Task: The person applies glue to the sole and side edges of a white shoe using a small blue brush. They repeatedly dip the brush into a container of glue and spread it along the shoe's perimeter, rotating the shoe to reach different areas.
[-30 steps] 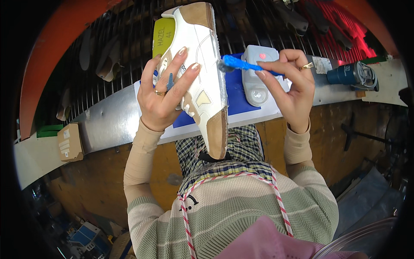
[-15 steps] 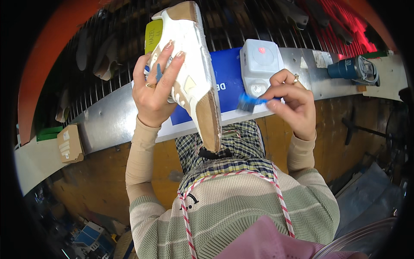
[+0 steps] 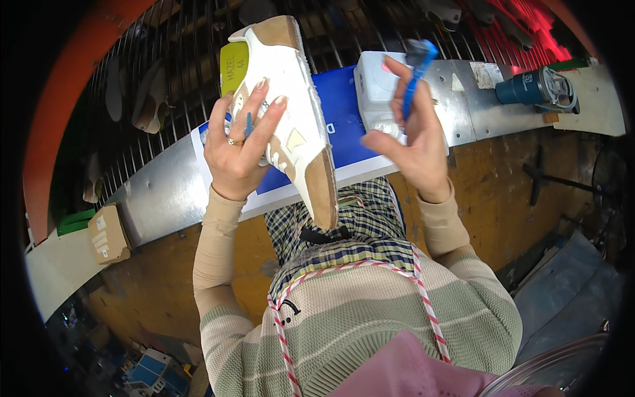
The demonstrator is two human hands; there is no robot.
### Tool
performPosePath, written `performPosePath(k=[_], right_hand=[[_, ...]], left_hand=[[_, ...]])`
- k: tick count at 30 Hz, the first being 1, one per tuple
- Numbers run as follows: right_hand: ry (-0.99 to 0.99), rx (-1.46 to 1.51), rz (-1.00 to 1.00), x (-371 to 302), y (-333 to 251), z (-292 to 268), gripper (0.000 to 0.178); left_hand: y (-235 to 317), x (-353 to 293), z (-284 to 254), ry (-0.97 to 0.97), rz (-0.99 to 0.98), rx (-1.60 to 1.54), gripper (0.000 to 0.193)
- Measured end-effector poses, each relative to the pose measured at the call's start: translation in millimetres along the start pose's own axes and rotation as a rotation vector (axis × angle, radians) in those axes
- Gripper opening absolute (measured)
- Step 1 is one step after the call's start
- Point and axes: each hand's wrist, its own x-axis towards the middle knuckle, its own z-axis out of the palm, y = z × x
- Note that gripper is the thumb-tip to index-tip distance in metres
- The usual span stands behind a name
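My left hand point(image 3: 239, 149) grips a white and tan sneaker upper point(image 3: 281, 79) across its lacing side. The upper stands on end, heel up and tan toe pointing down toward me. A yellow-green shoe last point(image 3: 233, 66) sticks out of its opening. Its rough bottom edge faces right, and no outsole shows along it. To the right my right hand point(image 3: 417, 135) holds a blue brush point(image 3: 411, 89) tucked among the fingers, thumb spread away. The brush head, blurred, points up and stands apart from the upper. Behind that hand sits a white plastic container point(image 3: 374, 83).
A blue and white board point(image 3: 344, 142) lies on the metal ledge point(image 3: 169, 192). Beyond runs a rack of metal rods point(image 3: 344, 46) with several shoe parts. A dark teal tumbler point(image 3: 522, 89) stands at right, a cardboard box point(image 3: 109, 235) at left.
My right hand has moved up and slightly left, swinging the brush from pointing left to pointing upward. The left hand and the upper have hardly moved.
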Motion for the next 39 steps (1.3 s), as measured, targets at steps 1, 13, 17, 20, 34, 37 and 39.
performPosePath(k=[1, 13, 17, 20, 34, 37, 39], right_hand=[[-0.021, 0.010, -0.035, 3.8, -5.3, 9.7, 0.098], [0.118, -0.086, -0.151, 38.9, -13.5, 32.0, 0.087], [0.228, -0.141, -0.157, 41.8, -1.8, 21.3, 0.073], [0.307, -0.116, -0.167, 34.6, 12.8, -2.4, 0.047], [0.004, -1.044, 0.068, -59.0, 101.5, -46.7, 0.011], [0.039, -0.944, 0.123, -63.7, 105.6, -54.1, 0.013], [0.134, -0.768, 0.176, -70.1, 104.1, -64.5, 0.013]], left_hand=[[2.7, 0.3, 0.6, -0.002, 0.015, -0.011, 0.054], [16.2, 2.8, -9.6, -0.023, 0.110, -0.051, 0.048], [16.9, 2.1, -9.3, -0.023, 0.093, -0.054, 0.049], [14.7, -1.4, -7.9, -0.047, 0.022, -0.059, 0.050], [-9.4, -19.7, 14.4, -0.049, -0.174, -0.060, 0.073], [-10.3, -18.2, 15.3, -0.056, -0.177, -0.052, 0.073], [-11.3, -16.1, 15.2, -0.059, -0.177, -0.045, 0.073]])
